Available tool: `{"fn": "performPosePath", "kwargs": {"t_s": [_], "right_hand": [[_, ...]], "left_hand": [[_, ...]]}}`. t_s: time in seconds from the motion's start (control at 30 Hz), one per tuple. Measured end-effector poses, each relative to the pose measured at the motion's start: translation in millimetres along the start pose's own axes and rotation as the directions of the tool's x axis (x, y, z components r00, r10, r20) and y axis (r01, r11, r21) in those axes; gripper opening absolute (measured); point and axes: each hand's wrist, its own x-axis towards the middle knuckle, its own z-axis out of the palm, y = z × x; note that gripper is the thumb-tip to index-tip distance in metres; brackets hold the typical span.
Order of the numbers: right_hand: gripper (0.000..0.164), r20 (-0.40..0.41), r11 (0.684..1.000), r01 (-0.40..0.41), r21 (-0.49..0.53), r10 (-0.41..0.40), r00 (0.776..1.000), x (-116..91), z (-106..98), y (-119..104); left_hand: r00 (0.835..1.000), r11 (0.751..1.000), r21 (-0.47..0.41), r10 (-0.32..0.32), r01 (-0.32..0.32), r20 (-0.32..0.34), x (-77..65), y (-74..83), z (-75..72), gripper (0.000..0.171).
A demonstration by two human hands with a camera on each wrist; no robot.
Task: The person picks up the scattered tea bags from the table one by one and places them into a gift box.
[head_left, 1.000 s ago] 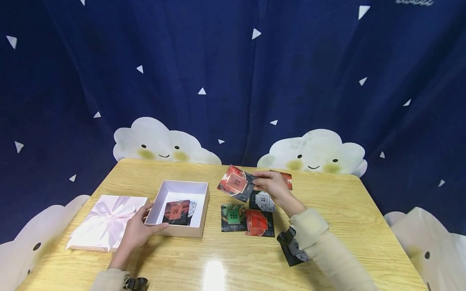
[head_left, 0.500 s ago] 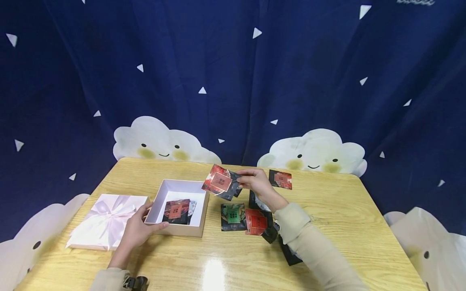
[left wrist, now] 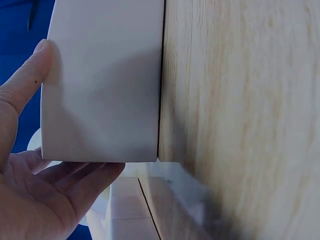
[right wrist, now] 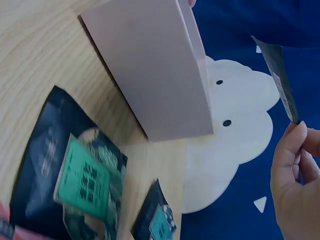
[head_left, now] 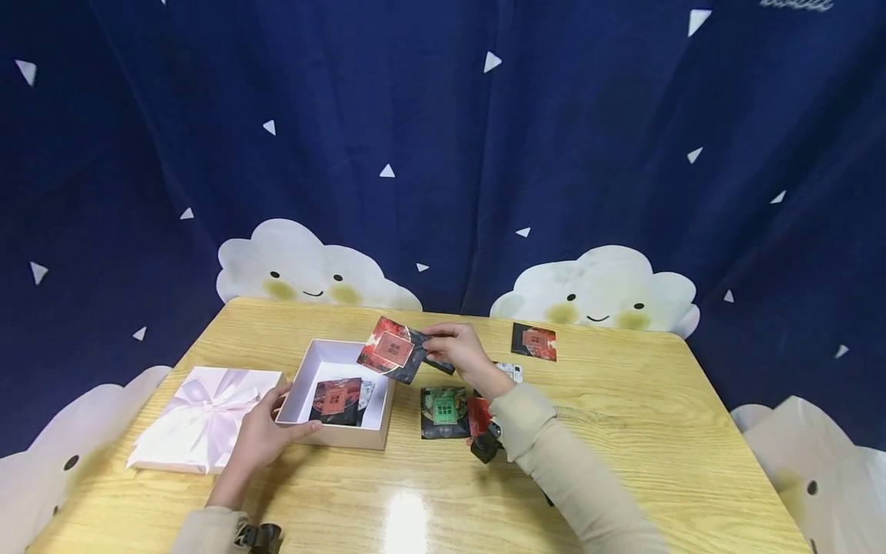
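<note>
My right hand [head_left: 458,354] pinches a red-and-black sachet [head_left: 393,350] by its edge between thumb and fingers. The sachet overlaps the right rim of an open pinkish-white gift box [head_left: 349,438]; the right wrist view shows it nearly edge-on. Inside the box lie a dark red sachet [head_left: 335,400] and a partly covered grey-white one [head_left: 367,396]. My left hand [head_left: 266,435] rests at the box's near left corner. In the left wrist view its thumb touches the top rim and its extended fingers lie along the side.
A white lid with a ribbon bow [head_left: 208,415] lies left of the box. Right of it lie a green-labelled sachet [head_left: 444,413], a red one [head_left: 477,415] partly under the right wrist, a grey-white one [head_left: 510,371] and another red-black one [head_left: 534,342] at the back.
My right hand has carried the red-and-black sachet leftward, from over the other sachets to the box's right rim. The left hand and box have stayed in place.
</note>
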Motion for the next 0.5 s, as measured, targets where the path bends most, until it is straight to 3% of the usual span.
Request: {"fn": "performPosePath", "kwargs": {"t_s": [0.33, 0.5], "right_hand": [[0.025, 0.053, 1.000, -0.013, 0.012, 0.013, 0.999, 8, 29, 12], [0.023, 0.085, 0.999, -0.030, -0.037, 0.033, 0.996, 10, 44, 15]], "left_hand": [[1.000, 1.000, 0.002, 0.002, -0.002, -0.008, 0.9, -1.5, 0.9, 0.085], [1.000, 1.000, 0.005, 0.006, -0.006, -0.010, 0.6, -0.7, 0.2, 0.085]]}}
